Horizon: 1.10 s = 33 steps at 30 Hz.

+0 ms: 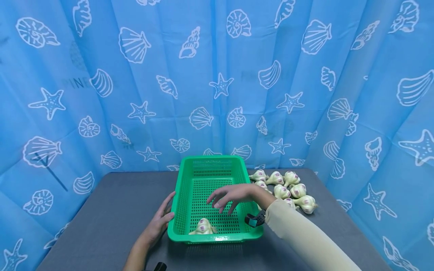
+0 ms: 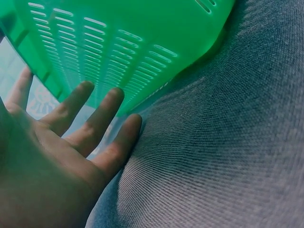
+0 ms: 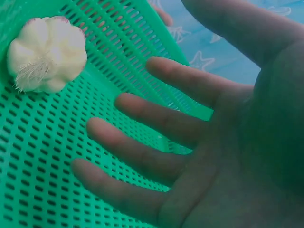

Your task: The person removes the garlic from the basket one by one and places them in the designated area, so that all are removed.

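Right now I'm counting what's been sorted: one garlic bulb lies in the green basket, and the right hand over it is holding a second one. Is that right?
Not quite. The right hand over the green basket holds nothing: the right wrist view shows its fingers spread and bare. One garlic bulb does lie in the basket.

The basket (image 1: pixel 210 177) at lower centre is bright green, its floor and walls pierced with rows of small slots. The garlic (image 1: pixel 203 227) in it is creamy white with purple streaks, like the heap (image 1: pixel 288 186) at right. The table (image 1: pixel 112 210) is plain grey. The curtain (image 1: pixel 217 75) across the top is sky blue, printed with white shells and starfish. The sleeve (image 1: pixel 305 237) at lower right is pale beige.
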Available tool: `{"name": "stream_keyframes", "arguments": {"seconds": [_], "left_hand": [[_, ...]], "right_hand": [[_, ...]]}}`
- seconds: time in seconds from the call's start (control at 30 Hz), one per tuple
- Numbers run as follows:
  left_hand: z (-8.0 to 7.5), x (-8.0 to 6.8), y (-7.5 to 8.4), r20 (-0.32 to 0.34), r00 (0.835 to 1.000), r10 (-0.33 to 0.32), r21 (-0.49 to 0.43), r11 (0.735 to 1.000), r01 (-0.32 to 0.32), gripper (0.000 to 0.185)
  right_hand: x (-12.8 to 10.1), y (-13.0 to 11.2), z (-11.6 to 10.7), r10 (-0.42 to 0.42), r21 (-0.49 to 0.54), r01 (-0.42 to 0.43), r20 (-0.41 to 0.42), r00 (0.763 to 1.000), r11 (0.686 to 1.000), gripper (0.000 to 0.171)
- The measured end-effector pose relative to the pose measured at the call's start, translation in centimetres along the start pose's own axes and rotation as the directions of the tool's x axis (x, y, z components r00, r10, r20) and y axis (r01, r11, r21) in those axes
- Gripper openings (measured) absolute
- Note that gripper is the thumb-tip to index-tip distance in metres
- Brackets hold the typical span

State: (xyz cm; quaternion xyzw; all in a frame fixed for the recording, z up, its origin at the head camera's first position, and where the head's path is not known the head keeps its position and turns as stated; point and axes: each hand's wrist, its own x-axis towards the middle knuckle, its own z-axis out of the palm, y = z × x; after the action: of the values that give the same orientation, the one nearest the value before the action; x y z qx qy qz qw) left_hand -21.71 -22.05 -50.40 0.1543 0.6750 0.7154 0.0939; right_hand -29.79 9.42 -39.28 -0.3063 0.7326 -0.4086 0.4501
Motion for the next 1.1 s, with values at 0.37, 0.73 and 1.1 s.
{"name": "stream_keyframes", "arguments": {"seconds": [0.37, 0.73, 1.1], "left_hand": [[0.0, 0.1, 0.0, 0.000, 1.000, -0.007, -0.014, 1.000, 0.007, 0.064], [-0.2, -0.1, -0.1, 0.048, 0.998, 0.043, -0.007, 0.999, -0.043, 0.065], [-0.3, 0.0, -0.1, 0.025, 0.999, 0.039, 0.005, 0.999, -0.039, 0.067]], "right_hand": [[2.9, -0.3, 1.1, 0.106, 0.068, -0.117, 0.140, 0.984, 0.991, 0.047], [5.0, -1.3, 2.6, 0.209, 0.045, -0.223, 0.212, 0.955, 0.974, 0.035], [5.5, -1.2, 2.6, 0.207, 0.045, -0.222, 0.227, 0.952, 0.974, 0.036]]}}
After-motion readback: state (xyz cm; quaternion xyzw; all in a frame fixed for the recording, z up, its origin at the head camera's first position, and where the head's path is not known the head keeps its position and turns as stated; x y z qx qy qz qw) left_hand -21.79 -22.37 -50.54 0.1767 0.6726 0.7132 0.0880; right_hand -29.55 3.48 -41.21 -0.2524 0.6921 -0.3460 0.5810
